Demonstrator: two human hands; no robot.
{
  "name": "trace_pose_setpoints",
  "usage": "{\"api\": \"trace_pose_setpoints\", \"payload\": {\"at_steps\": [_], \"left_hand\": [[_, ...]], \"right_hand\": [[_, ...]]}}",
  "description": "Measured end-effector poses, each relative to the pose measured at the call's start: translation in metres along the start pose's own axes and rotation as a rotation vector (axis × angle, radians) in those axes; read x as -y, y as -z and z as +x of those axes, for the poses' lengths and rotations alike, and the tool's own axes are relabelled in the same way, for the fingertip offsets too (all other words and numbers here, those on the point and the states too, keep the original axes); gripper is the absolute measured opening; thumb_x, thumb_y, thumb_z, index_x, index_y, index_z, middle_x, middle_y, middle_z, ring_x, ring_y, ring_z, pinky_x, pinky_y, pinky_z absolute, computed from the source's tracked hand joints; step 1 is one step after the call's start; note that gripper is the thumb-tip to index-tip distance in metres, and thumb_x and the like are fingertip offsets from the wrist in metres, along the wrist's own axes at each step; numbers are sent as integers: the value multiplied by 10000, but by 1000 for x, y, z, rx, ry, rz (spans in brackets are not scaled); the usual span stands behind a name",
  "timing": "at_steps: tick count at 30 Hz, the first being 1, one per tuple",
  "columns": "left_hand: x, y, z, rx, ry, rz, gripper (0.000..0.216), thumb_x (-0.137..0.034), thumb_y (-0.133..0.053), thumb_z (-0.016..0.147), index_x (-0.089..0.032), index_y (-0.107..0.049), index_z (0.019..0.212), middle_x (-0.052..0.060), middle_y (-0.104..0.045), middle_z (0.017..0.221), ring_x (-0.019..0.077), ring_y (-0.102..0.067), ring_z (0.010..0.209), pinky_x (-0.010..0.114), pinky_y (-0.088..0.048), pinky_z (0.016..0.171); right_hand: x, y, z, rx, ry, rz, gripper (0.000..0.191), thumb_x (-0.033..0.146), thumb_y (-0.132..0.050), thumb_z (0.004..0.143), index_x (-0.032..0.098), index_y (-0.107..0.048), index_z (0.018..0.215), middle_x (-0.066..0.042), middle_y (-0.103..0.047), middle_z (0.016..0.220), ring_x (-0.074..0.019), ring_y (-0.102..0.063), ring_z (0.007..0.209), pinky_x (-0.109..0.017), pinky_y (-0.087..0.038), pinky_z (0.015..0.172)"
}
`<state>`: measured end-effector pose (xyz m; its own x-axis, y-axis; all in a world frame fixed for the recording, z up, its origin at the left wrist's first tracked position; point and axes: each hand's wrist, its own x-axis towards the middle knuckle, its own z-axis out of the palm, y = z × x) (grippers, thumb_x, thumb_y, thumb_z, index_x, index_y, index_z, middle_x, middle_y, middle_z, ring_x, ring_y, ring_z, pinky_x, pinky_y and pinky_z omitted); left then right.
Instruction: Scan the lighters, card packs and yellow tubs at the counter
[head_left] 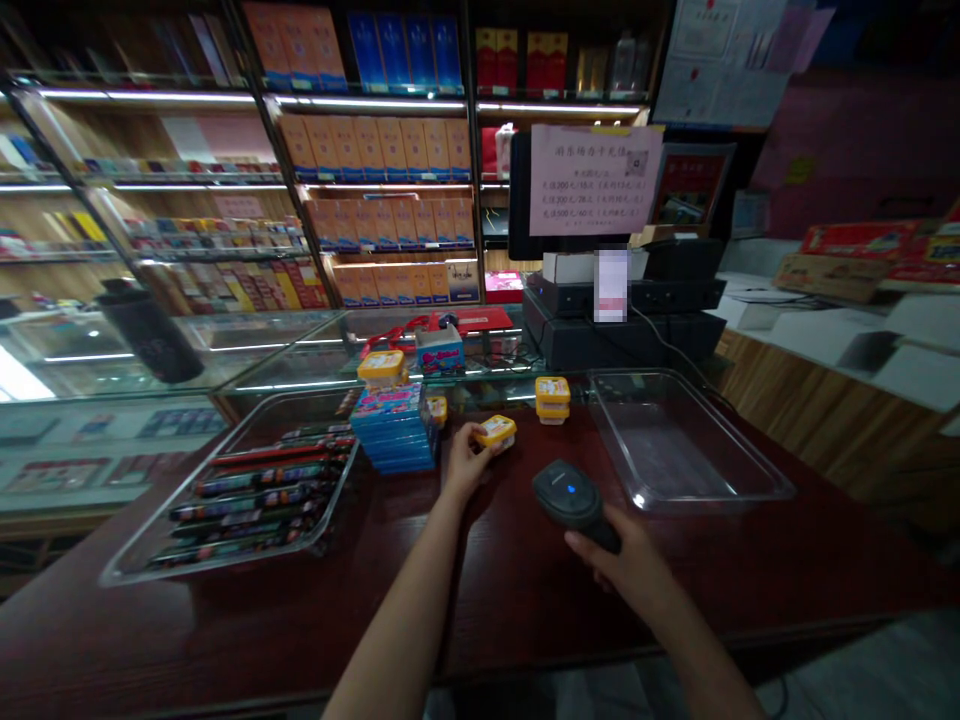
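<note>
My left hand (466,458) grips a small tub with a yellow lid (496,432), held just above or on the dark red counter; I cannot tell which. In my right hand (626,550) is a black barcode scanner (571,498) with a blue light on top, its head pointing toward the tub. A stack of yellow-lidded tubs (553,400) stands just beyond, to the right. Left of my left hand rises a stack of blue boxes (395,428), with more yellow-lidded tubs (382,366) behind it.
A clear tray (120,572) with several dark packets lies on the left, another clear tray (690,440) on the right. Behind are a monitor bearing a pink sign (592,180) and a black cash drawer (630,340). A dark bottle (150,335) stands on the glass case.
</note>
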<state>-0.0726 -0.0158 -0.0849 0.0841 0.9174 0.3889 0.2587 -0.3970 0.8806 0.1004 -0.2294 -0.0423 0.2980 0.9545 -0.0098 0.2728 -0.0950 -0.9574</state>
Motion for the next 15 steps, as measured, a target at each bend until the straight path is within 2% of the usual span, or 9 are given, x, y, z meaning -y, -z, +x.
{"api": "trace_pose_setpoints", "payload": {"at_steps": [2,4,8,15], "left_hand": [[3,0,1,22,39,-205,334,-358,-695,655,-178,-504,862,22,-604,905,190,-603,911,311,-487,796],[2,1,1,37,86,-330,375,-386,-705,638,-178,-498,871,28,-615,901,186,-617,882,306,-497,779],[0,3,-1,26,144,-379,414,-399,-727,606,-175,-499,869,41,-629,919,192,-631,862,313,-510,759],[-1,2,-3,23,175,-436,416,-336,-742,592,-167,-500,885,55,-649,933,216,-645,905,361,-514,811]], "right_hand": [[0,-6,-4,52,-55,55,461,549,-600,689,177,-601,962,56,-534,549,-100,-445,406,-221,-347,381],[2,-11,-8,69,-48,38,446,542,-607,691,179,-609,949,61,-513,524,-102,-445,413,-223,-359,397],[8,-17,-14,49,-8,-26,497,580,-595,706,185,-626,1006,29,-569,530,-142,-525,475,-248,-421,469],[12,-21,-16,-20,18,-70,495,594,-578,718,186,-637,991,-17,-640,610,-177,-592,559,-268,-455,510]]}}
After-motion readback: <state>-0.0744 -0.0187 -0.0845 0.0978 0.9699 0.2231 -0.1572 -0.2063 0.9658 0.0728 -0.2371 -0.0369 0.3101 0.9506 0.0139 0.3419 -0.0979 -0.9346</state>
